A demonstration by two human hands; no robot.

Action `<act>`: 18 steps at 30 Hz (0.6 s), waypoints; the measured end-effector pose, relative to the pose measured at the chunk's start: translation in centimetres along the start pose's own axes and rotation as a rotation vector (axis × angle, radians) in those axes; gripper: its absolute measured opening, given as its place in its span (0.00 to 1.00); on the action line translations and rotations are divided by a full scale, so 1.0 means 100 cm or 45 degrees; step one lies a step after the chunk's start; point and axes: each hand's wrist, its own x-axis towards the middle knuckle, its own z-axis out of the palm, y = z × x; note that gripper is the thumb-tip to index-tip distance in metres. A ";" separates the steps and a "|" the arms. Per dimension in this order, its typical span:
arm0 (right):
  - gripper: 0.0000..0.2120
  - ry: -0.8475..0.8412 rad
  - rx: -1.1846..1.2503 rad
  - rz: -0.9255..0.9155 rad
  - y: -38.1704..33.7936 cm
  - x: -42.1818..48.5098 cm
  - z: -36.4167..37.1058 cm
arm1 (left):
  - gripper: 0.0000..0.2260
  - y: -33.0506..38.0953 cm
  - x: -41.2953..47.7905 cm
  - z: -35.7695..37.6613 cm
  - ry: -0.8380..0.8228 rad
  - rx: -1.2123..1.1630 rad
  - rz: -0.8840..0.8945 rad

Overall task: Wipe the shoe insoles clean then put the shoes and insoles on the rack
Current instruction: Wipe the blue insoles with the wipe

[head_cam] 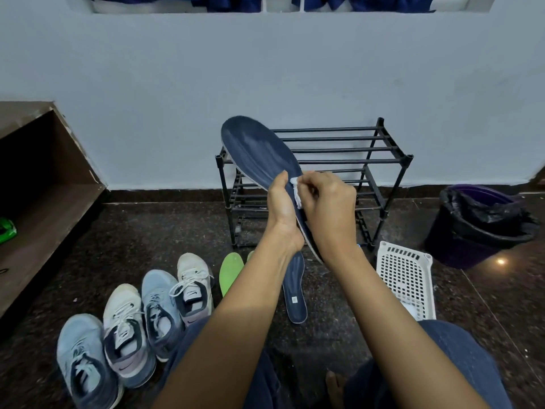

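dark stone floor (147, 231), pale wall (265, 69) behind. left grip (283, 208) curled round navy insole (259, 149), held up and tilted so top faces right grip (328, 211), which pinches white wipe (296, 196) against its edge. four shoes (132, 320) lined near left; rack (324, 149) just beyond.

bare left hand (283, 209), bare right hand (328, 212), bare forearms (236, 320), navy-blue trousers (460, 352) on both legs, bare toes (334, 382)

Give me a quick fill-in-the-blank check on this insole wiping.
1. The left hand holds the navy insole; the right hand pinches a ___ wipe against it.
2. ___ shoes stand on the floor.
3. The rack holds ___ shoes.
Missing words: white; four; no.
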 end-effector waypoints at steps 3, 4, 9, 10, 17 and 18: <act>0.04 -0.001 -0.059 -0.018 0.000 0.001 0.001 | 0.22 0.000 0.000 -0.001 0.009 0.009 -0.034; 0.05 -0.033 -0.044 0.019 0.000 0.000 0.001 | 0.22 0.002 0.002 -0.002 0.004 -0.005 -0.032; 0.06 -0.180 -0.001 0.146 0.000 -0.006 0.002 | 0.21 0.005 0.008 -0.002 0.032 -0.028 -0.012; 0.06 -0.151 0.027 0.153 0.002 -0.005 0.002 | 0.21 0.003 0.008 -0.001 0.037 -0.018 -0.009; 0.05 0.013 -0.086 -0.081 0.007 -0.001 0.008 | 0.22 -0.002 0.002 0.001 0.012 -0.080 -0.043; 0.05 0.039 -0.104 -0.104 0.006 -0.001 0.008 | 0.22 -0.002 0.002 0.001 0.006 -0.080 -0.041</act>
